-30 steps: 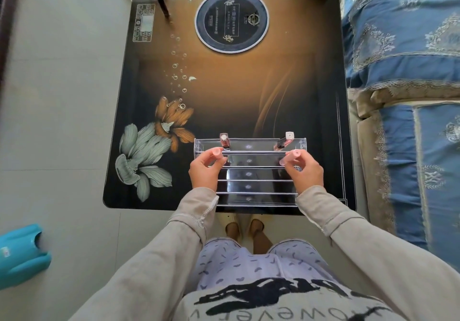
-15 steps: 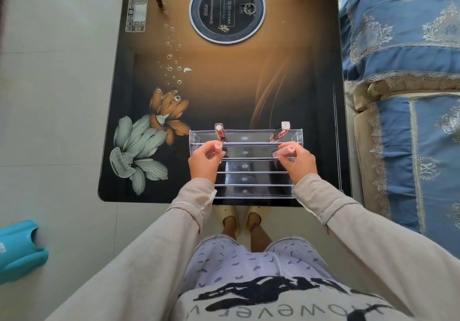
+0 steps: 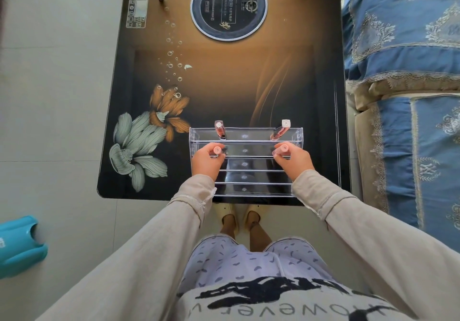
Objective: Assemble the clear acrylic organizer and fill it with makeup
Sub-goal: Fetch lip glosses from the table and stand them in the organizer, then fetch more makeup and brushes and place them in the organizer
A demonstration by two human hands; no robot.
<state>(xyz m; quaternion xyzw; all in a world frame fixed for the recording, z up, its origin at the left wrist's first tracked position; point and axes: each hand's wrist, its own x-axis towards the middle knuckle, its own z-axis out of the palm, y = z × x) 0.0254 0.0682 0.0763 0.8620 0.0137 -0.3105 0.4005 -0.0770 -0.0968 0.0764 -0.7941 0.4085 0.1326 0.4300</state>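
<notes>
A clear acrylic organizer (image 3: 245, 189) with several stepped tiers stands at the near edge of the dark table (image 3: 224, 84). In its back tier stand a pink lip gloss tube (image 3: 219, 129) on the left and a white-capped tube (image 3: 281, 129) on the right. My left hand (image 3: 206, 162) grips a pink-capped tube (image 3: 217, 150) over the second tier's left end. At that tier's right end my right hand (image 3: 293, 160) grips another pink tube (image 3: 281, 149). The tubes' lower ends are hidden by my fingers.
A round black induction plate (image 3: 229, 6) and a printed control panel (image 3: 137, 7) sit at the table's far end. A blue patterned sofa (image 3: 408, 72) borders the table's right side. A teal object (image 3: 20, 246) lies on the tiled floor at left. My feet show under the table's edge.
Both hands have lowered their pink tubes a little toward the second tier. The view has shifted slightly forward over the table.
</notes>
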